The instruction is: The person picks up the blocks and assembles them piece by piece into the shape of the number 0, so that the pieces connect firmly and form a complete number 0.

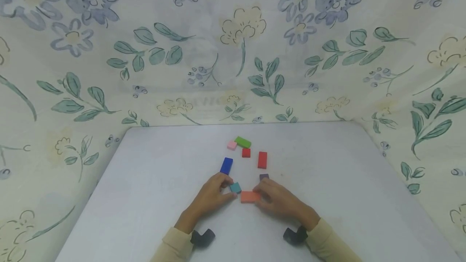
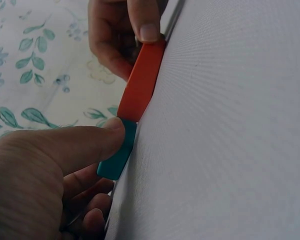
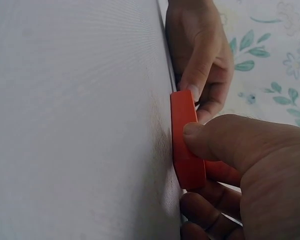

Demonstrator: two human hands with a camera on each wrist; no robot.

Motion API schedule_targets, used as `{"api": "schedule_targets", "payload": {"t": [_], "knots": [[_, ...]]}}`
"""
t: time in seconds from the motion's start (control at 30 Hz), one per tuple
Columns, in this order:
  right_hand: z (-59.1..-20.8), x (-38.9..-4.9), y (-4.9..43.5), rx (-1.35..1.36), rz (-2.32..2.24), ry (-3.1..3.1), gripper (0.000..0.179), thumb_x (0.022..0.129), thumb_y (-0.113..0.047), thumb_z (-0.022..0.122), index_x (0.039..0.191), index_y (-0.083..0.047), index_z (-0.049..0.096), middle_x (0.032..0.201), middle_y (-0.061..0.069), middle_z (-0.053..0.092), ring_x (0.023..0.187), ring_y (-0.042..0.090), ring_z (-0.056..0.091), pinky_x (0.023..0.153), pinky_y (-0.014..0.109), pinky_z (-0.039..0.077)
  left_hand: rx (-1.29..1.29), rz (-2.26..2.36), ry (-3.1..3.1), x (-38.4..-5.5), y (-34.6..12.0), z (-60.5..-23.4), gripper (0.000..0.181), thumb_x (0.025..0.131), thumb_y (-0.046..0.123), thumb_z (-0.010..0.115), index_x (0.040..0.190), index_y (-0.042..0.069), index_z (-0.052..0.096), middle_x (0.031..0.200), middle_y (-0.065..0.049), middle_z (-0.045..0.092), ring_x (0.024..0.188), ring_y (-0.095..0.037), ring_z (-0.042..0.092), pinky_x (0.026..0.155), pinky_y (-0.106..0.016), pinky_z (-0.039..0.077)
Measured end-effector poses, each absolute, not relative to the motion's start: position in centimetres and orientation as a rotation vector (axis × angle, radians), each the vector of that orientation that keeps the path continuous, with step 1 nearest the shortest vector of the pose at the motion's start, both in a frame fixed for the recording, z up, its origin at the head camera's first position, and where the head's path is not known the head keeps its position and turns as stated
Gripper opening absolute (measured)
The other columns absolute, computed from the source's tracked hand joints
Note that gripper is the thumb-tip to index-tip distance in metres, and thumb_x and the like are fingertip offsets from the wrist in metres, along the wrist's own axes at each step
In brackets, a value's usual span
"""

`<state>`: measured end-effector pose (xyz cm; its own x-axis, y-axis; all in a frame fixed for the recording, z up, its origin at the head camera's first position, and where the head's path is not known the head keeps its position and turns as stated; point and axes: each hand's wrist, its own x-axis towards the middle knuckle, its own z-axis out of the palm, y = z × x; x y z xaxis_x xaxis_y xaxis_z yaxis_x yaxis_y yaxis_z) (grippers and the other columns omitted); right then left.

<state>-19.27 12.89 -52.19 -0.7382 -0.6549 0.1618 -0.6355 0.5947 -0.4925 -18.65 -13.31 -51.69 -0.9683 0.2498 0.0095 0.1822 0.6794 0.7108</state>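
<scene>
My left hand [image 1: 211, 193] pinches a small teal block [image 1: 236, 188], with the thumb on its near side in the left wrist view. Between the thumb and fingers of my right hand [image 1: 280, 200] is a longer orange block [image 1: 248, 197], lying flat on the table. One end of the orange block meets the teal block's corner in the left wrist view. Beyond the left fingertips lies a blue block [image 1: 226, 165]. A dark purple block [image 1: 264, 176] shows just past the right fingers, which partly cover it.
Farther back on the white table [image 1: 164, 165] lie a red rectangular block [image 1: 262, 160], a red square one [image 1: 246, 153], a pink one [image 1: 231, 145] and a green one [image 1: 242, 142], forming a rough ring with the others. Floral cloth [image 1: 218, 51] hangs behind and at the sides.
</scene>
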Motion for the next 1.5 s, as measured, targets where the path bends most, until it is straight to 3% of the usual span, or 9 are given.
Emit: {"api": "schedule_targets", "payload": {"t": [0.37, 1.23, 1.5], "knots": [[-51.97, -19.18, 12.86, -0.999, -0.806, 2.752, 0.033, 0.091, -0.029, 0.072, 0.122, -0.02, 0.065, 0.111, -0.01, 0.063, 0.098, 0.003, 0.056, 0.091, 0.023, 0.054, 0.348, 1.158, 2.81, -18.62, -13.21, -51.63, 0.031, 0.084, 0.025, 0.079, 0.11, 0.019, 0.063, 0.11, 0.004, 0.063, 0.104, -0.014, 0.06, 0.092, -0.038, 0.054], [-52.05, -19.22, 13.15, -1.051, -0.884, 2.729, 0.033, 0.09, -0.026, 0.073, 0.12, -0.014, 0.066, 0.113, -0.006, 0.063, 0.106, 0.007, 0.06, 0.098, 0.03, 0.053, 0.346, 1.138, 2.811, -18.64, -13.06, -51.76, 0.03, 0.085, 0.026, 0.078, 0.109, 0.019, 0.063, 0.11, 0.004, 0.063, 0.105, -0.015, 0.06, 0.092, -0.038, 0.055], [-51.87, -19.52, 13.13, -0.96, -0.898, 2.674, 0.036, 0.091, -0.03, 0.072, 0.125, -0.019, 0.064, 0.113, -0.011, 0.061, 0.098, 0.002, 0.055, 0.092, 0.025, 0.053, 0.344, 1.142, 2.817, -18.56, -13.12, -51.66, 0.03, 0.084, 0.026, 0.079, 0.109, 0.019, 0.063, 0.109, 0.004, 0.063, 0.105, -0.016, 0.061, 0.092, -0.039, 0.055]]}}
